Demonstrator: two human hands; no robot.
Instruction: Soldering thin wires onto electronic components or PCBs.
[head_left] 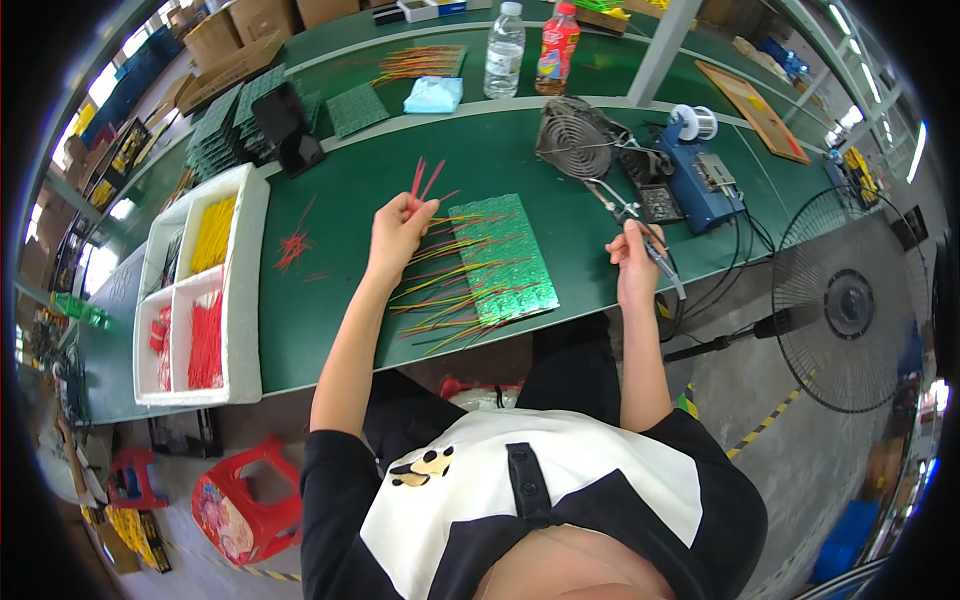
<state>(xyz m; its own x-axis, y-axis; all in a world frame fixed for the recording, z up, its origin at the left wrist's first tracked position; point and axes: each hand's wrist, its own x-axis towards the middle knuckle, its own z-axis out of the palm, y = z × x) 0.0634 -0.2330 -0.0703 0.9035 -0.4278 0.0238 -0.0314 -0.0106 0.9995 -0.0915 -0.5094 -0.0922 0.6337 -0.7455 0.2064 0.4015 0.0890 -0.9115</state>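
Okay, left grip (403,228) pinched on loose red wires (430,180), right grip (634,262) closed round a soldering iron (667,265). Green circuit-board panel (523,255), fringed with red-and-yellow wires (452,272), lies on the worktop (330,335) between them: roughly 4 o'clock from left grip, 9 o'clock from right.

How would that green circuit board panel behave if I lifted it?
The green circuit board panel looks thin and flat, so it's probably stiff and light. Its slender red and yellow wires overhang the left edge, so they'd likely sway or snag.
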